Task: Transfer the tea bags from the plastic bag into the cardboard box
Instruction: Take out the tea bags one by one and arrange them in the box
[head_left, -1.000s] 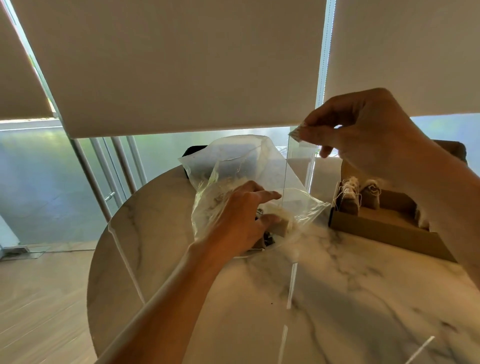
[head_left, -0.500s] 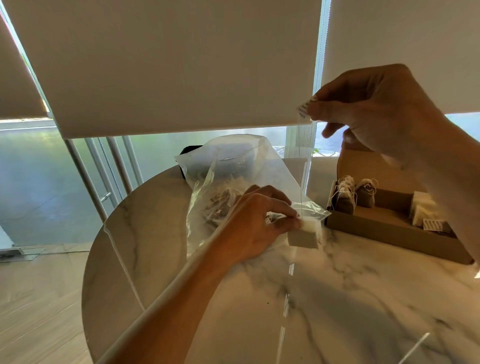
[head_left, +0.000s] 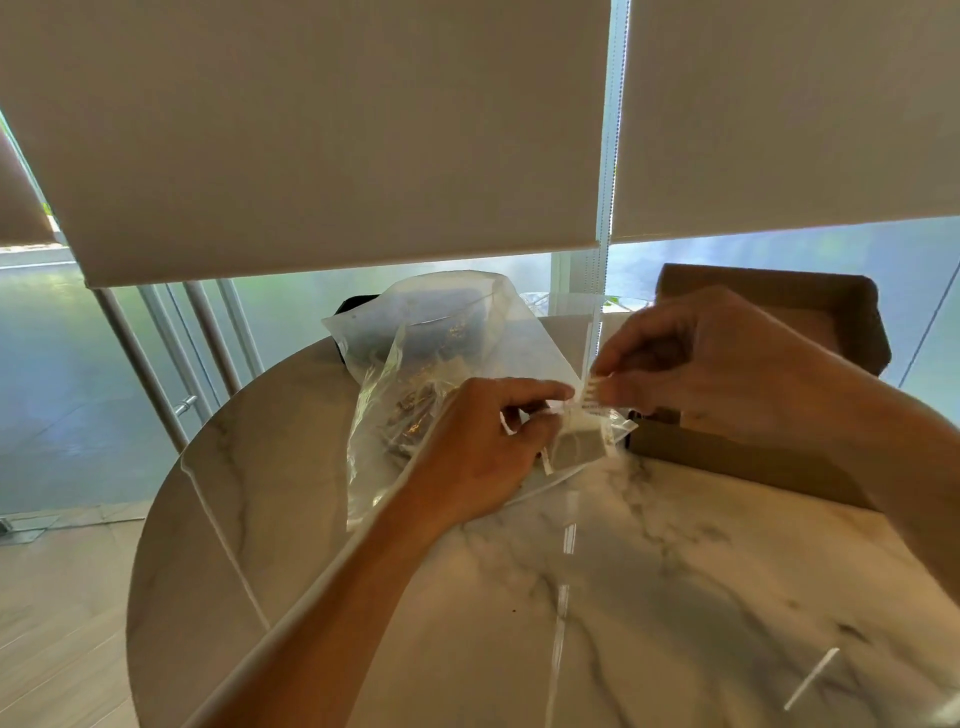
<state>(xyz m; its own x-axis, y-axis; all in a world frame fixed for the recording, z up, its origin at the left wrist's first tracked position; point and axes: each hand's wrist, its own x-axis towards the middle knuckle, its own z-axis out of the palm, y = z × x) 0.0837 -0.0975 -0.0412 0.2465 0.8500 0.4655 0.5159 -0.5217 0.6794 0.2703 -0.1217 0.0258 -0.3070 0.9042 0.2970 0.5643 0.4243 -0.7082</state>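
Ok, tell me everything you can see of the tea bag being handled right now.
The tea bag is a small pale pouch hanging just above the marble table, beside the cardboard box and before the plastic bag. The left hand pinches its top; the right hand pinches its printed paper tag.

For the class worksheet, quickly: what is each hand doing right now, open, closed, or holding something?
Left hand: fingers pinch the tea bag at the plastic bag mouth.
Right hand: fingertips pinch the tea bag's paper tag.

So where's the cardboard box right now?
In the head view the cardboard box sits open on the marble table, far right, mostly behind the right hand.
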